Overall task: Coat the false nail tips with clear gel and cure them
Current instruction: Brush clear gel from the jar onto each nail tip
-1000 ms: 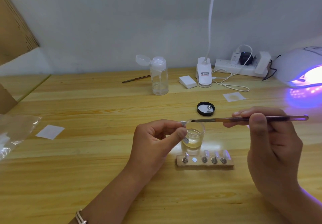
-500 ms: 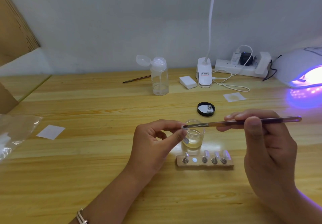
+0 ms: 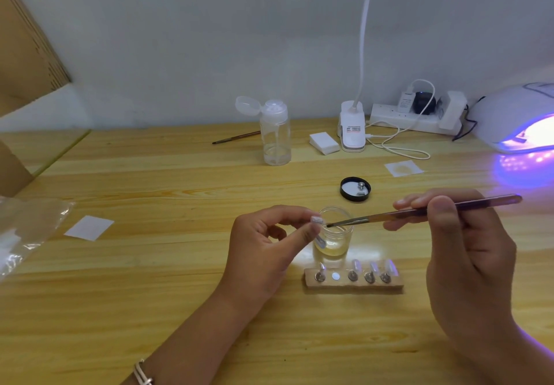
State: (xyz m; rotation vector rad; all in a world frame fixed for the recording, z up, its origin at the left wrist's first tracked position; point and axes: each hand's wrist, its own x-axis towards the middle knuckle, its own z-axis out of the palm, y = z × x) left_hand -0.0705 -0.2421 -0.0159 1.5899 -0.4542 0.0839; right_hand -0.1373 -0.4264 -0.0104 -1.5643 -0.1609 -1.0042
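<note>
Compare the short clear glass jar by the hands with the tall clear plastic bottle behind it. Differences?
Height: the short clear glass jar is squat; the tall clear plastic bottle stands much taller. Top: the jar is lidless and wide-mouthed; the bottle has a white dispenser top, flip cap open. Place: the jar sits just behind the wooden nail holder; the bottle stands farther back. Both are transparent, upright, holding a little liquid.

Jar (image 3: pixel 332 236) and holder (image 3: pixel 353 281) crowd centre — left table (image 3: pixel 150 264) open.

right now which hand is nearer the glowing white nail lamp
Right. The right hand is in front-left of the white nail lamp; the left hand sits farther left, beyond the glass jar.
</note>
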